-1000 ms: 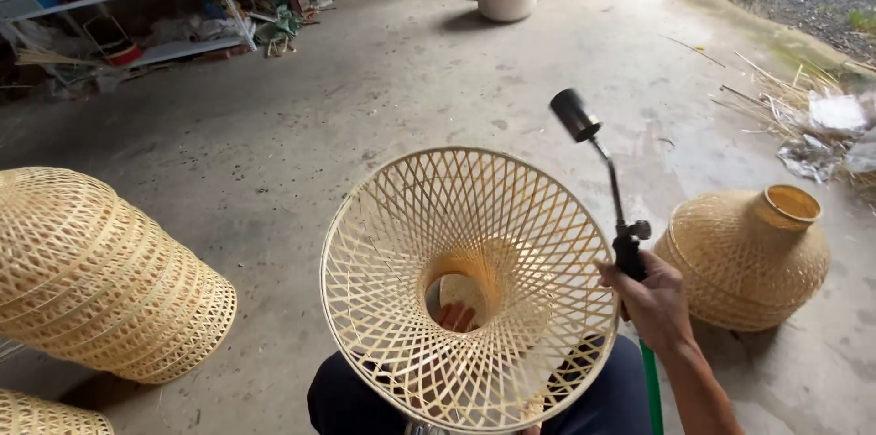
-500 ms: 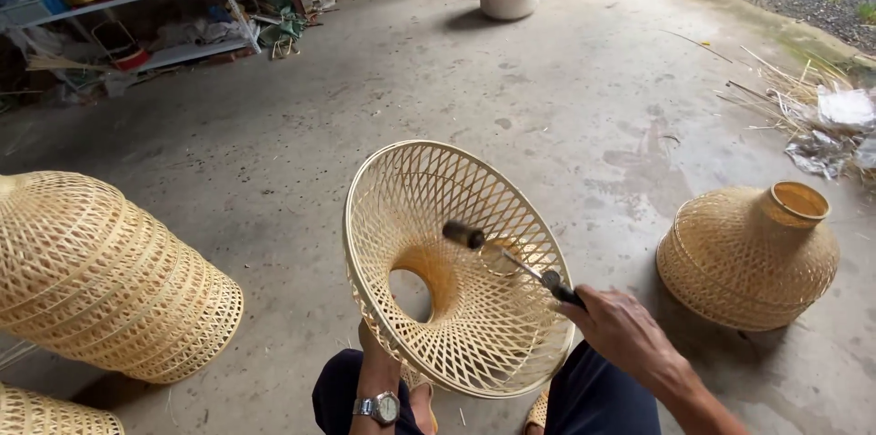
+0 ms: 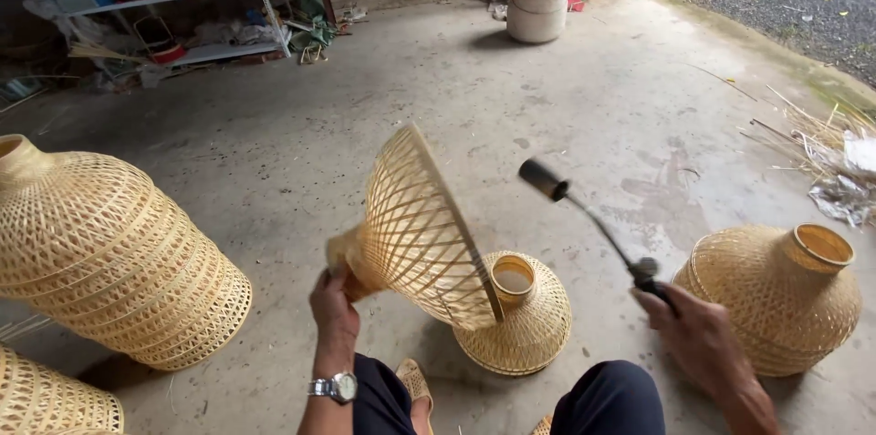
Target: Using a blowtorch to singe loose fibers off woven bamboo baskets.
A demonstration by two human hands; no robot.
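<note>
My left hand (image 3: 335, 312) grips the narrow neck of a woven bamboo lampshade (image 3: 415, 230), held up and turned sideways so its wide mouth faces right. My right hand (image 3: 695, 335) holds a gas torch (image 3: 593, 220) by its handle, with the black nozzle pointing up and left, just right of the shade's rim and apart from it. A second bamboo shade (image 3: 516, 314) stands on the floor between my knees, partly behind the held one. A watch is on my left wrist.
A stack of large bamboo shades (image 3: 105, 248) lies at the left. Another shade (image 3: 776, 293) sits on the concrete floor at the right. A white bucket (image 3: 537, 4) stands far back, cluttered metal shelves (image 3: 164, 10) at the back left, loose bamboo strips (image 3: 821, 143) at the right.
The held shade has been turned from mouth-towards-me to side-on and moved left. The torch has come out of the shade's inside to its right. A shade on the floor is now uncovered.
</note>
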